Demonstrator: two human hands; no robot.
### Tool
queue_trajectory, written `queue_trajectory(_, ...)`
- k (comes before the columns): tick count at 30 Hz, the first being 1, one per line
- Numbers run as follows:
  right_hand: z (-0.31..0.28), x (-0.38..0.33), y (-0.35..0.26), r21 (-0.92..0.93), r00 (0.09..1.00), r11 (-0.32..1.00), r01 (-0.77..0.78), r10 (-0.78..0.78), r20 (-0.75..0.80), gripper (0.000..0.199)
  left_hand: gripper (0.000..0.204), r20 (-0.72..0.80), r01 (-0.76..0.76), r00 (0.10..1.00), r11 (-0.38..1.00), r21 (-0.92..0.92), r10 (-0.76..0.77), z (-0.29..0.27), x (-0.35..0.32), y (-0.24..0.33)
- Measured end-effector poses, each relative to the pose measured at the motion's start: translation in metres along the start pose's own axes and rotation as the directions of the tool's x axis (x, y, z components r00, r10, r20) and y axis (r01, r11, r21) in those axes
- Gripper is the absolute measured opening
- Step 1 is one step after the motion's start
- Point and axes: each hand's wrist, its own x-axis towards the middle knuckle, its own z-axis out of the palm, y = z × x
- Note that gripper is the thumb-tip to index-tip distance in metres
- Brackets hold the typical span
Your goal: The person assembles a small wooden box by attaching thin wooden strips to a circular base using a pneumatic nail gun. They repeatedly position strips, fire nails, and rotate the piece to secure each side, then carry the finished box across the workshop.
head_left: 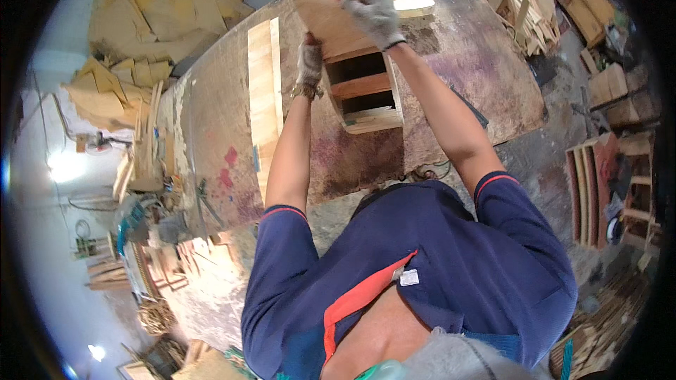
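Observation:
A pale plywood panel [325, 10] with rounded corners tilts over the far part of a narrow wooden frame [360, 89]. Crossbars divide the frame's dark openings, and its near end is rounded. My left hand [309, 65], in a grey glove with bare fingertips, grips the panel's near left edge. On the panel's right edge is my right hand [374, 15], gloved the same way, its thumb stretched across the wood face. That hand's other fingers are partly hidden. Whether the panel touches the frame I cannot tell.
The frame lies on a stained worktable [218, 112]. Long pale boards [263, 88] lie to its left, and more wooden pieces [415, 1] at the far right. Thin sheet offcuts [183, 7] heap beyond the table. Scrap wood [524, 10] stands at right.

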Motion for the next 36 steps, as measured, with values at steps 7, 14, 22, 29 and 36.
queue_trajectory(7,-0.059,-0.08,-0.04,-0.105,0.992,0.99,-0.096,0.104,0.071,0.033,0.038,0.192,-0.213,0.947,0.95,-0.228,0.258,0.02,0.045,-0.021)
queue_trajectory(14,-0.075,-0.076,-0.014,-0.283,0.899,0.958,0.043,0.086,0.43,0.028,0.038,0.258,-0.59,0.807,0.748,0.305,0.531,0.024,0.068,-0.017)
queue_trajectory(22,-0.082,-0.019,0.026,-0.413,0.804,0.721,0.556,-0.34,0.488,0.056,0.032,0.468,-0.72,0.657,0.308,0.621,0.591,0.032,0.111,0.004)
queue_trajectory(29,-0.036,0.051,-0.017,-0.54,0.996,0.842,0.007,0.043,0.079,0.058,0.036,0.411,-0.62,0.779,0.676,0.398,0.473,0.023,0.047,0.023)
queue_trajectory(36,0.003,0.033,-0.035,-0.038,0.922,0.933,-0.358,0.36,0.14,0.043,0.042,0.395,-0.48,0.868,0.711,0.515,0.3,-0.01,0.012,0.024)
